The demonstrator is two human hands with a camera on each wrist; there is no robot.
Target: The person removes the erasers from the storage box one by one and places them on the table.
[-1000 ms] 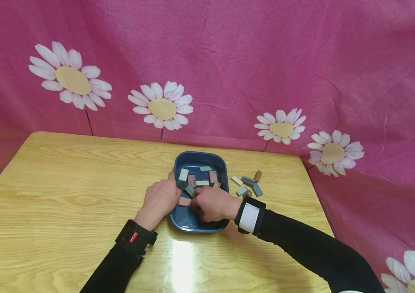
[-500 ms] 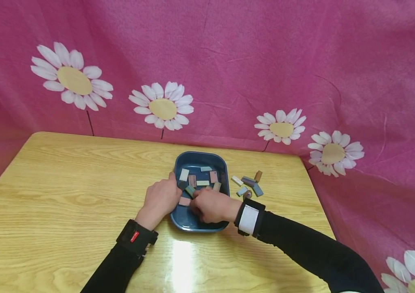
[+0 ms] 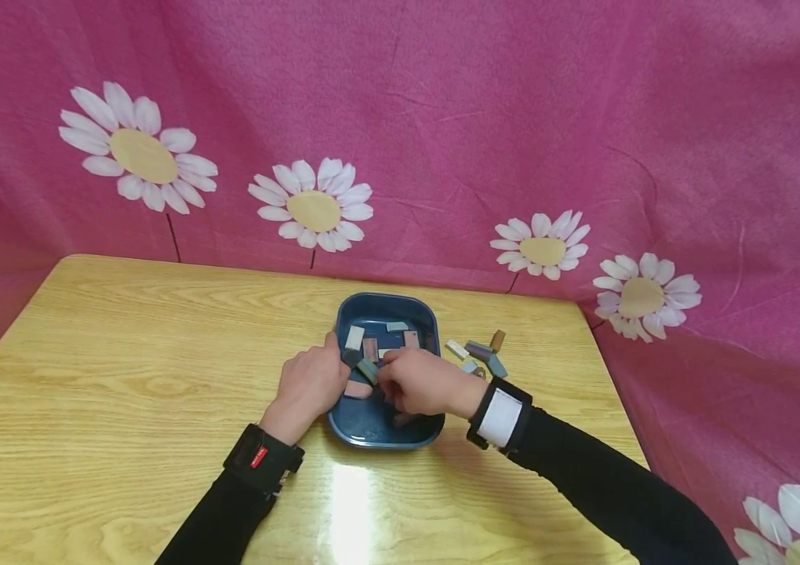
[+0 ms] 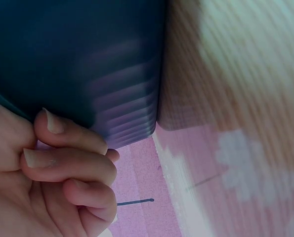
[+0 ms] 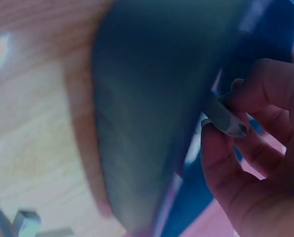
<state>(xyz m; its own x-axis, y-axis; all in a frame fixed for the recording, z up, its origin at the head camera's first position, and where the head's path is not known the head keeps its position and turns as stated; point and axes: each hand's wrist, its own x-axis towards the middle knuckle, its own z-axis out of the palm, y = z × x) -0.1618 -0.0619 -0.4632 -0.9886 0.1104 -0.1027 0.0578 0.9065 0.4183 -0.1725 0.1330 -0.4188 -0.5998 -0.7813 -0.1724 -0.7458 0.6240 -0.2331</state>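
Left hand [image 3: 307, 380]: gripping the left rim of the blue tub [image 3: 365, 428], with fingers bent against the outer wall.
Right hand [image 3: 424, 382]: pinching a grey block [image 5: 223, 116] at the tub's right side (height unclear).
Blocks in the tub [image 3: 370, 350]: scattered, white and pink among them.
Loose blocks [image 3: 479, 350]: clustered on the wooden table [image 3: 160, 377], right of the tub.
Backdrop: daisy-printed pink cloth [image 3: 442, 157].
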